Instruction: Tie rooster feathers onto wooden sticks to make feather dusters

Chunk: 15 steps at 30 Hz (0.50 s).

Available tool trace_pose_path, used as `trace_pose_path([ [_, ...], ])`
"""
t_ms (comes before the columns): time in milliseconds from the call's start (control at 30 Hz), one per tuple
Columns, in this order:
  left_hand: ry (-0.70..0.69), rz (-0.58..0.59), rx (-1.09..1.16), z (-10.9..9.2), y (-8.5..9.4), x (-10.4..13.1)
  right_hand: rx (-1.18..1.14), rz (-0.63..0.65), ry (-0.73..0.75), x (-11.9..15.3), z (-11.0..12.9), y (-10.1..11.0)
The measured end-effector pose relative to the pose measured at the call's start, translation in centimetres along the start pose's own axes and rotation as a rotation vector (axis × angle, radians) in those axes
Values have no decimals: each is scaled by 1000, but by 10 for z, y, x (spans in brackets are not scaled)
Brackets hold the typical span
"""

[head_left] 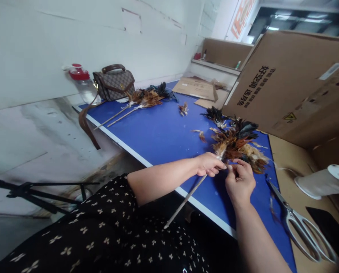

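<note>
My left hand is closed around the top of a thin wooden stick, just below a bunch of brown feathers. Close beside it, my right hand has its thumb and fingers pinched together at the base of the feathers; what lies between them is too small to make out. Brown, black and pale feathers lie behind both hands. Two finished-looking feather bunches on sticks rest at the far left of the blue table.
Large scissors and a white spool are at the right on cardboard. An open cardboard box stands behind them. A handbag and a red-capped bottle are by the wall. Loose feathers lie mid-table.
</note>
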State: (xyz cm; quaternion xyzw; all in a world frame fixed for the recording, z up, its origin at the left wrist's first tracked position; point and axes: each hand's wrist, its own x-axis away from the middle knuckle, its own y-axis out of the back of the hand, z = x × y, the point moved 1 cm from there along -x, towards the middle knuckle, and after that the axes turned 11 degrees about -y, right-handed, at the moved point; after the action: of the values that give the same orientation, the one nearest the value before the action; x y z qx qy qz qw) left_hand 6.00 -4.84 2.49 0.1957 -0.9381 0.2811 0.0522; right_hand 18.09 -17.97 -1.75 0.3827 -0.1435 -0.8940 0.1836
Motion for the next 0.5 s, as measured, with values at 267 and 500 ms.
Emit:
trace_pose_path([
  [267, -10, -54, 11, 0, 6, 0, 106, 164, -68, -1, 4, 4],
  [500, -154, -198, 163, -8, 13, -11, 483, 159, -371, -107, -43, 64],
])
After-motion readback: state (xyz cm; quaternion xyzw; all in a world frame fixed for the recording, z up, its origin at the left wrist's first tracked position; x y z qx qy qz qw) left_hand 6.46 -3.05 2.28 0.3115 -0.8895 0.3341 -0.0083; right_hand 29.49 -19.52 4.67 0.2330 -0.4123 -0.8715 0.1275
